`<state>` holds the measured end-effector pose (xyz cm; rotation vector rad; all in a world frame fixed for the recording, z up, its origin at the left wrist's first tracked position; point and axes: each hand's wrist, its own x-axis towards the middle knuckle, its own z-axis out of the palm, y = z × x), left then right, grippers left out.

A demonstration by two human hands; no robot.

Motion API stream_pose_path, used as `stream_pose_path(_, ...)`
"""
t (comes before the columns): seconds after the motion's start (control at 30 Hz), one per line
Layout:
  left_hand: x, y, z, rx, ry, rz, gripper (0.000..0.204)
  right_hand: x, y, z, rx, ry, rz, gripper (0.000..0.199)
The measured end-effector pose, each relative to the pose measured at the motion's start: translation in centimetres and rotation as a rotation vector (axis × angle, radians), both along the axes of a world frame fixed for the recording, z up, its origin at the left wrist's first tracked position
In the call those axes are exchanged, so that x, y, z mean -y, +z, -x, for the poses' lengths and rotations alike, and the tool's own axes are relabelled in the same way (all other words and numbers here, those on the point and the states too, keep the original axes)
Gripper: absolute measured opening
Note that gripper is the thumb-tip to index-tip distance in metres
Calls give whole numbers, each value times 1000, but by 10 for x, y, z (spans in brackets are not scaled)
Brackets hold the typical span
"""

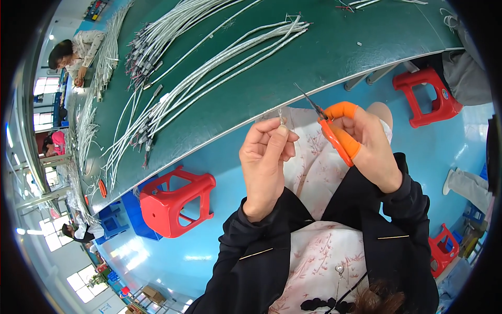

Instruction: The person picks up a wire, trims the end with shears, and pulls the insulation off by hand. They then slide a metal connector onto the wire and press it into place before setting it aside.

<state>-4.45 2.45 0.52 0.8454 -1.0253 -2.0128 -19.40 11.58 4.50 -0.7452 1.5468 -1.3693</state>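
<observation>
My left hand [265,165] is pinched, thumb against fingertips, on a small pale strand-like piece [281,115] that sticks up past the fingertips; its kind is too small to make out. To its right, my right hand [375,149] grips orange-handled scissors [337,137]. Orange covers sleeve some of that hand's fingers. The dark pointed blades aim up and left over the table edge, apart from the left hand, and look nearly closed. Beyond both hands, a bundle of white cables [225,68] lies across the green table [314,68].
A thicker cable bundle [178,26] with dark connectors lies farther back. Another orange-handled tool [102,188] rests at the table's left end. Red stools stand below left [175,204] and right [426,97]. A co-worker [78,55] sits at the far left.
</observation>
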Motion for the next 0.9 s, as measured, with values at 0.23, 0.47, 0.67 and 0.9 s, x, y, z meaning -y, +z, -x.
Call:
stream_pose_path(0.23,5,-1,-2,-65,-53,-80,12,10,-5,19,-864,-131,22,26)
stream_pose_path(0.47,10,9,2,-130,-111,-126,12,68,-33,132,-1654,-327,-46,27)
stream_pose_path(0.67,15,19,4,-200,-105,-151,10,77,-13,117,-1530,-401,288,21)
stream_pose_path(0.9,21,26,13,-191,-47,-146,11,40,-13,-8,119,77,260,14)
